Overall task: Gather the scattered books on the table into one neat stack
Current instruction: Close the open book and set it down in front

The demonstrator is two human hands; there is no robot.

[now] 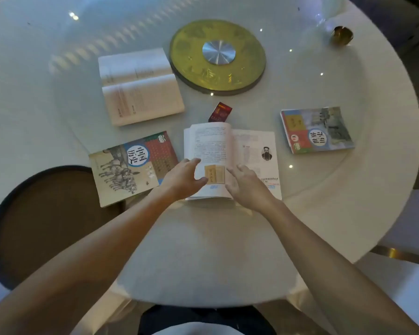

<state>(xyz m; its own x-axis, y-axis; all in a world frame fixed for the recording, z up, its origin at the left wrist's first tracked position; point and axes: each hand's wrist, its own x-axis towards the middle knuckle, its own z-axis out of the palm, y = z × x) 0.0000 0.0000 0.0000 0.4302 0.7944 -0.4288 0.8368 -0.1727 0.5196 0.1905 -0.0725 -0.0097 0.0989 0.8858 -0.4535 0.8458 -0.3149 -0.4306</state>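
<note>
An open book (pixel 230 160) lies in the middle of the frame on the round white table (pixel 203 250), near the person's edge. Its left-hand pages stand partly raised and curved, and its right-hand page lies flat, showing a small portrait. The left hand (pixel 183 180) rests on the lower part of the raised pages, with the thumb pressed beside a tan picture printed there and the fingers spread loosely. The right hand (pixel 246 187) lies just beside it across the book's gutter, fingers open and pointing up the page. The two hands are close together, and neither is clamped around anything.

Just left of the open book, touching or nearly touching it, sits a closed book with horses on its cover (pixel 133 168), tilted and overhanging the table's edge. Above that, in the upper left of the frame, a second open book (pixel 140 87) lies flat with pale pages. Well apart at the right lies a closed book with a colourful cover (pixel 316 130).

A small red box (pixel 220 112) stands just beyond the top edge of the middle book. Above it is a round gold disc (pixel 247 71) with a silver hub. A small brass-coloured object (pixel 342 35) sits at the upper right.
</note>
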